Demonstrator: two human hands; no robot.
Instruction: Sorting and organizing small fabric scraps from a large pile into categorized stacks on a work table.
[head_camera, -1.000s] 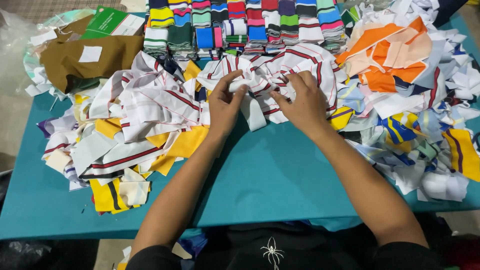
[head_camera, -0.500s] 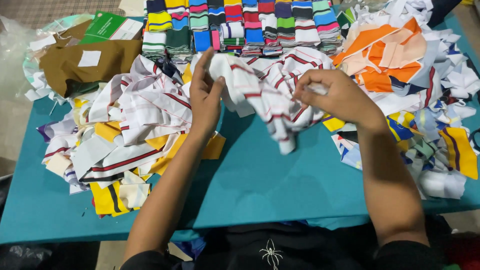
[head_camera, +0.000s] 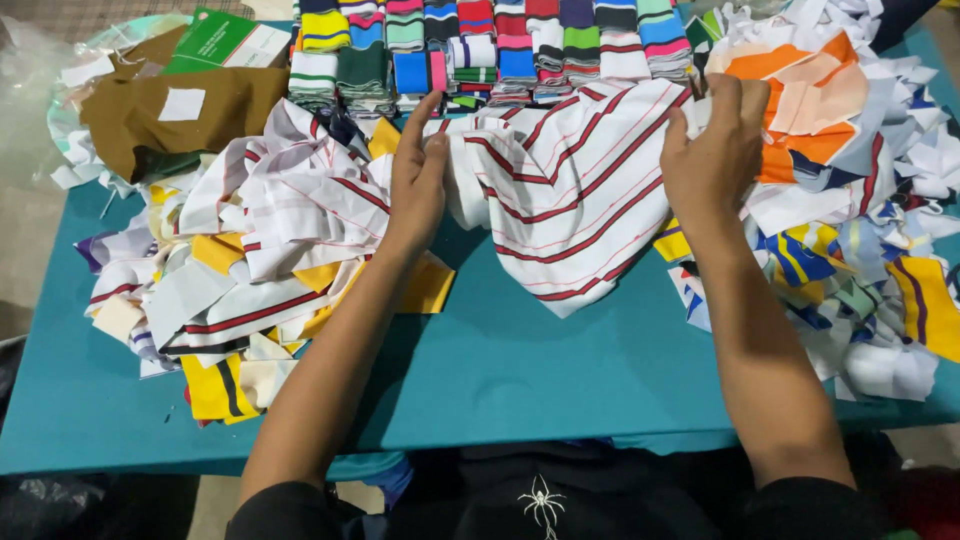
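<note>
Both hands, left hand (head_camera: 418, 185) and right hand (head_camera: 712, 150), fingers pinching striped white cloth (head_camera: 580, 200) stretched near surface (head_camera: 520, 370) far edge.

Both forearms are bare from wrist to above the elbow. The left hand (head_camera: 418, 185) and right hand (head_camera: 712, 158) carry no gloves, rings or watch. The upper arms are covered by short black sleeves. The torso wears a black garment (head_camera: 560, 495) with a small white spider-shaped emblem (head_camera: 543, 503) at the centre of the chest.
</note>
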